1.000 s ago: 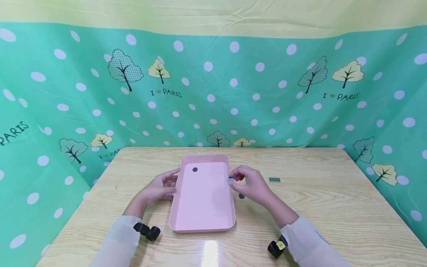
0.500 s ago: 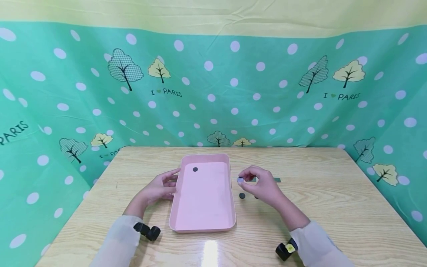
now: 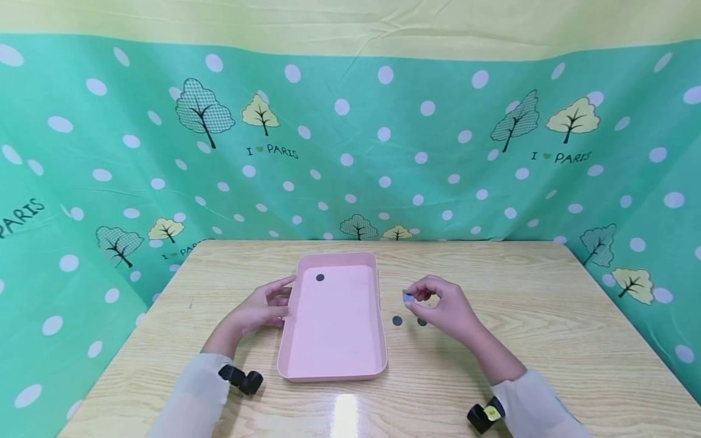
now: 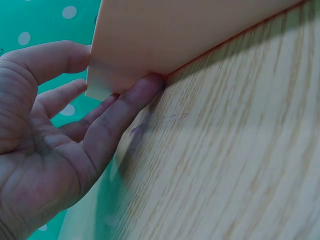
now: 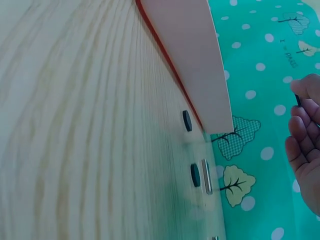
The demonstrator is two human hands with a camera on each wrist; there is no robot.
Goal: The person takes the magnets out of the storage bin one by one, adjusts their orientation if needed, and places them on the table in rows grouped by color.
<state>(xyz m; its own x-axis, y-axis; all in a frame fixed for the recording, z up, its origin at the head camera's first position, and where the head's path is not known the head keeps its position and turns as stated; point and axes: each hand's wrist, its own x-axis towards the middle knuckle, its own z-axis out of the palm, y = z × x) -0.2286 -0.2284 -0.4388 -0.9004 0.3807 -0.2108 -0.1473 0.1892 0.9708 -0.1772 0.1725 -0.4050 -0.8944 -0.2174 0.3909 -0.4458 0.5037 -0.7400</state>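
Note:
My left hand (image 3: 264,309) rests on the left side of a shallow pink tray (image 3: 336,371); its extended fingers touch the outer wall (image 4: 135,45) in the left wrist view. To the right of the tray, my right hand (image 3: 438,303) pinches a small thin disc (image 3: 408,298) between thumb and fingertips, above the table. Edge-on in the right wrist view, that disc (image 5: 298,100) looks dark. One black disc (image 3: 320,277) lies inside the tray near its far left corner. Two more, a black disc (image 3: 397,320) and another black disc (image 3: 422,322), lie on the table below my right hand.
A small flat rectangular piece (image 5: 207,176) lies beside the discs in the right wrist view; the right hand mostly covers that spot in the head view. The wooden table (image 3: 520,304) ends at a green dotted curtain (image 3: 350,152). A black wrist camera sits on each forearm.
My right hand has moved right, away from the tray's right rim, still pinching the disc. Its motion uncovers the second table disc and covers the rectangular pieces. The left hand and tray have stayed put.

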